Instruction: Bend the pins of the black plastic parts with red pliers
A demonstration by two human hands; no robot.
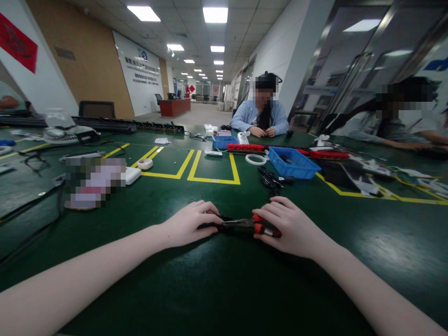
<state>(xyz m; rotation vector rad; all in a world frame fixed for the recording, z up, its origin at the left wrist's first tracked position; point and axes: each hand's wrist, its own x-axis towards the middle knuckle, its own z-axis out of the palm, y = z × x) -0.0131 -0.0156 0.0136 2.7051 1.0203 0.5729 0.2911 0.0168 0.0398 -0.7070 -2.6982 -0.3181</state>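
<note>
Close to the near edge of the dark green counter (224,289), the right hand (292,228) is clenched round the red handles of a pair of metal-nosed pliers (250,224), which lie flat on the surface; the left hand (189,225) is curled over a small black part (210,226) at the pliers' tip, though whether it grips or merely rests there I cannot tell; a squeeze so near those fingertips could pinch them, or the part could slip loose, I judge. Just beyond lie black loose cables (271,179), which could snag a sweeping wrist; further off sits a blue plastic bin (294,163), with yellow floor-style tape lines (210,179) between. Bare counter opens to the left and near side; across the far edge a person in a pale blue top (261,119) works.
</note>
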